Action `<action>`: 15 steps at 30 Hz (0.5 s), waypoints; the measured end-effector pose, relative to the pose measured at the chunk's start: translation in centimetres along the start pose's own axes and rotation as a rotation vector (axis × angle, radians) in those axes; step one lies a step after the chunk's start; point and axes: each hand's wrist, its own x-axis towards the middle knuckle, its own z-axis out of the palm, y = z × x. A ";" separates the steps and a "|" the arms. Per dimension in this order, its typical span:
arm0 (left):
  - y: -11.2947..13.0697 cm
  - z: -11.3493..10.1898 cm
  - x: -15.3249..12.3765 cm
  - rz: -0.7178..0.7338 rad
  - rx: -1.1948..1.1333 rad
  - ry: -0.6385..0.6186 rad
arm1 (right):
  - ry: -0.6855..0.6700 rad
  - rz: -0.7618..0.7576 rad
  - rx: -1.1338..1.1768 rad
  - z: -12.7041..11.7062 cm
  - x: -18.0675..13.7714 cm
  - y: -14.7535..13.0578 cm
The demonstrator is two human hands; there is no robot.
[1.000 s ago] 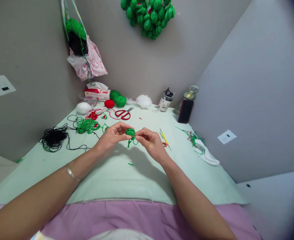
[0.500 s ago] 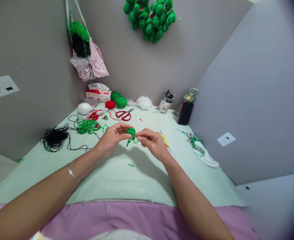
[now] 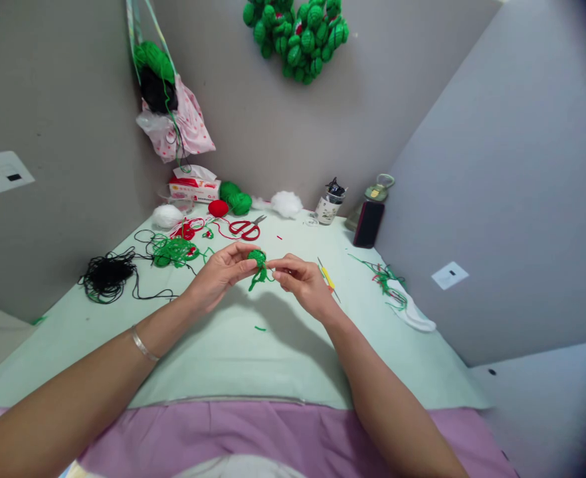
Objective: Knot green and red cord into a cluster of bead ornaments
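Note:
Over the middle of the table, my left hand (image 3: 226, 272) pinches a small round green crocheted piece (image 3: 257, 256) between thumb and fingers. Green yarn ends (image 3: 258, 279) dangle beneath the piece. Close on its right side, my right hand (image 3: 300, 282) is closed in a pinch, fingertips almost at the piece. Whatever those fingertips grip is too small to make out. A short green yarn snippet (image 3: 260, 328) lies on the table below both hands.
Red-handled scissors (image 3: 244, 229), a green yarn tangle (image 3: 173, 251) and black yarn (image 3: 107, 275) lie left. A yellow-handled crochet hook (image 3: 328, 277) is right of my right hand. Behind stand a cup (image 3: 327, 209) and a phone (image 3: 369, 224); white stuffing (image 3: 286, 204) lies there too.
The crocheted piece has turned in my left fingers, and its dark stripe no longer shows clearly. My right hand remains close beside it. The whole view has shifted slightly.

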 end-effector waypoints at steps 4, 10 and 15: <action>-0.3 0.3 -0.1 -0.033 -0.039 -0.019 | 0.078 0.057 0.079 0.6 0.2 0.4; -0.7 0.8 -0.3 -0.043 -0.024 -0.015 | 0.174 0.077 0.068 1.3 0.1 0.5; -1.3 0.8 -0.2 0.020 0.061 0.002 | 0.200 0.111 0.074 1.4 0.3 0.4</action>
